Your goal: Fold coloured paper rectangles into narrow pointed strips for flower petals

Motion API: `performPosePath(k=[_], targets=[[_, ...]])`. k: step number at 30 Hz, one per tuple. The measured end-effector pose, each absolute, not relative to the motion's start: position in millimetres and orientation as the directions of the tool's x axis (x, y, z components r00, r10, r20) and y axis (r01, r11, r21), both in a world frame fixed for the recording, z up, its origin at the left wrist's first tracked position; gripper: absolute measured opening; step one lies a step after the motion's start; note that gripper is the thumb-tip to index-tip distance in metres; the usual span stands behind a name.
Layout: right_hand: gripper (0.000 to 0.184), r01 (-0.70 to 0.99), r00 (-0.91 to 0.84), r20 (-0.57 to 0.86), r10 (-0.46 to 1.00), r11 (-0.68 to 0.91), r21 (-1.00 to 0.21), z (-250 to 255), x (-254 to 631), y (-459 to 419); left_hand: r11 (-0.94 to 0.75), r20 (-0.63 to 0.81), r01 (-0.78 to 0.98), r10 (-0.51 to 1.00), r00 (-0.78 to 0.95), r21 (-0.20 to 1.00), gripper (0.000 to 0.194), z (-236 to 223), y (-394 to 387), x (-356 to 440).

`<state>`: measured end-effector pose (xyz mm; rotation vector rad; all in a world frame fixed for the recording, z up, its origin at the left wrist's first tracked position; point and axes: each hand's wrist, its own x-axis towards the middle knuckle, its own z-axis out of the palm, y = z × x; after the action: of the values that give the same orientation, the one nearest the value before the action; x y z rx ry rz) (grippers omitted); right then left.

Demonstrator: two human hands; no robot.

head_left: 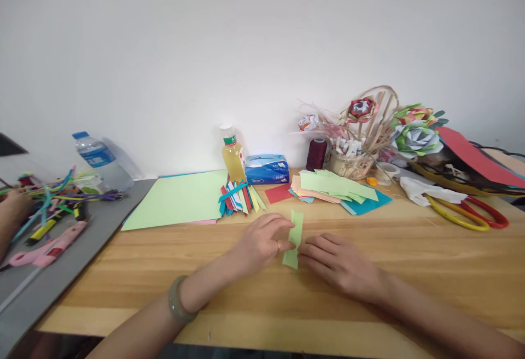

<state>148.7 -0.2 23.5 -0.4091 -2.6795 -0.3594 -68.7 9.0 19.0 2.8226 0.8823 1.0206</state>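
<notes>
Head view; left hand [260, 241] arched, right hand [338, 263] flatter, strip [296, 232] between

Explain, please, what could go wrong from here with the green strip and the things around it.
The green strip looks thin, so it might crease or slip if the left hand and right hand press unevenly.

The loose paper pile beyond the hands is untidily stacked, so a careless reach could scatter it.

The bottle of yellow liquid stands just behind the bundle of coloured strips; if knocked, it might topple onto them.
</notes>
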Motion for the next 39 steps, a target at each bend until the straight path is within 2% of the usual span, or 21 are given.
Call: performPosePath(k=[3, 8, 14, 17, 20, 25, 29, 35, 39], targets=[[0.026, 0.393, -0.869, 0.391, 0.305, 0.904, 0.169, 18, 145, 5, -0.809, 0.524, 0.547, 0.569, 0.633, 0.217, 0.023, 16, 5, -68], [0.021, 0.451, -0.829, 0.371, 0.419, 0.893, -0.002, 16, 141, 7, -0.867, 0.439, 0.487, 0.48, 0.76, 0.103, 0.026, 6, 9, -79], [0.022, 0.443, -0.807, 0.42, 0.416, 0.896, -0.036, 20, 137, 8, -0.831, 0.439, 0.45, 0.556, 0.706, 0.327, 0.031, 2, 15, -86], [0.025, 0.406, -0.841, 0.378, 0.386, 0.913, -0.029, 20, 138, 12, -0.819, 0.389, 0.446, 0.567, 0.726, 0.361, 0.031, 3, 16, -86], [0.026, 0.391, -0.863, 0.337, 0.376, 0.92, -0.025, 19, 138, 15, -0.819, 0.377, 0.475, 0.571, 0.729, 0.323, 0.029, 3, 14, -89], [0.022, 0.433, -0.842, 0.307, 0.443, 0.895, -0.102, 20, 132, 19, -0.826, 0.389, 0.535, 0.558, 0.733, 0.177, 0.026, 5, 6, -96], [0.021, 0.419, -0.854, 0.277, 0.439, 0.898, -0.132, 23, 126, 19, -0.76, 0.362, 0.643, 0.627, 0.69, 0.092, 0.024, 10, -5, -96], [0.02, 0.453, -0.819, 0.25, 0.517, 0.849, -0.271, 26, 124, 16, -0.818, 0.25, 0.575, 0.562, 0.788, 0.025, 0.022, 17, -14, -96], [0.018, 0.497, -0.786, 0.265, 0.559, 0.825, -0.269, 28, 121, 13, -0.819, 0.248, 0.569, 0.568, 0.785, 0.072, 0.023, 14, -13, -100]])
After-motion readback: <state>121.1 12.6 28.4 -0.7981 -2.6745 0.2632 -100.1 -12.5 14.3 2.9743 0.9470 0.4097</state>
